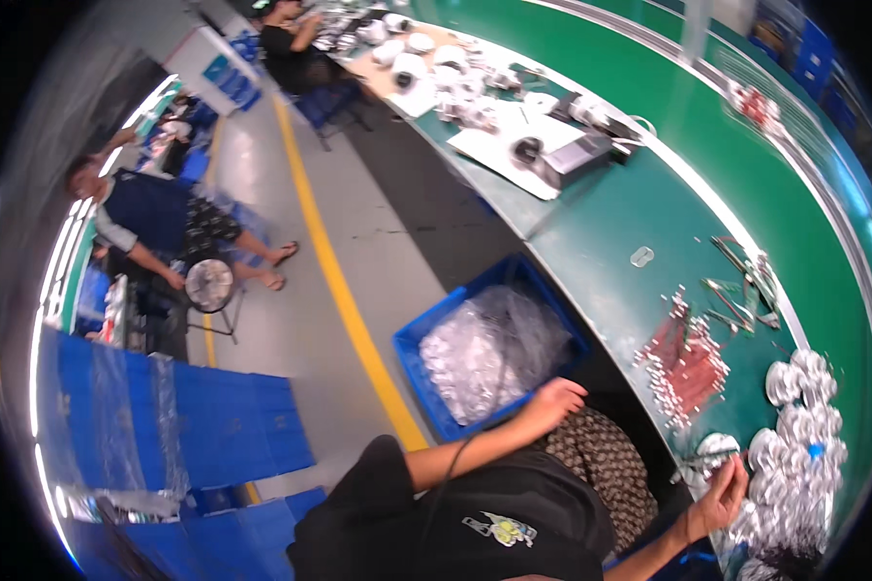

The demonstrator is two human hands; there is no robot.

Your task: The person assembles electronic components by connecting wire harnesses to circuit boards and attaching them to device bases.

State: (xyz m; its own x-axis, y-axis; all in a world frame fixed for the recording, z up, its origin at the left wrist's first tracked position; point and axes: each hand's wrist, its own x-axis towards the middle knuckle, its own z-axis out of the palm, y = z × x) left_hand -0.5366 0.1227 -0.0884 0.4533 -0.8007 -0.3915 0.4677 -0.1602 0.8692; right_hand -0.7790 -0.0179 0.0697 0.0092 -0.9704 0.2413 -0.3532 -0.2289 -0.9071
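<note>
A silvery round part (719, 445) lies on the green desk (591, 252) at its near edge, just beyond the right hand (723, 496). That hand's grip is drawn in, thumb and fingers close together at a thin dark piece (693, 459) that crosses the part; blur hides whether it has hold of either. To the right, a heap of silver parts (794, 436) covers the desk's corner, with a small blue bit (816, 451) among them. Farther up lie red wires (690, 366) with white ends, then thin green pieces (736, 300) and a clear oval piece (641, 257). The left hand (554, 403) is off the desk, its grip half curled, by the near corner of a blue bin (426, 324) of clear bags (494, 339); I cannot tell whether it holds anything. White domes (412, 66) crowd the desk's far end, where a co-worker (289, 48) sits. Across a yellow floor line (310, 213), another person (150, 208) is beside a stool (210, 284).
</note>
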